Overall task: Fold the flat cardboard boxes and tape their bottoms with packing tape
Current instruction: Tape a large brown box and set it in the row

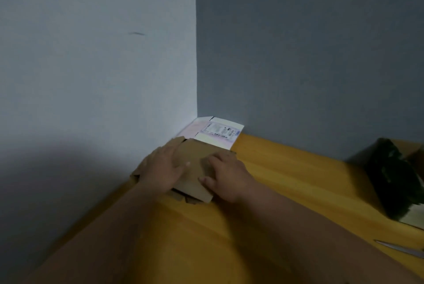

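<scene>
I have both hands flat on the cardboard stack (195, 164) in the table's (286, 173) far left corner: left hand (164, 169) and right hand (226, 176) pressing, neither grip closed. Light, stiff, probably slippery sheets; I'd pinch the top sheet's near edge.

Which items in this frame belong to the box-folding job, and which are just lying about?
Job:
flat cardboard boxes, stacked in the table corner
left hand and right hand, both resting on the top box

Lying about:
white printed carton behind the stack
dark patterned object, far right
metal blade, too blurred to identify
</scene>
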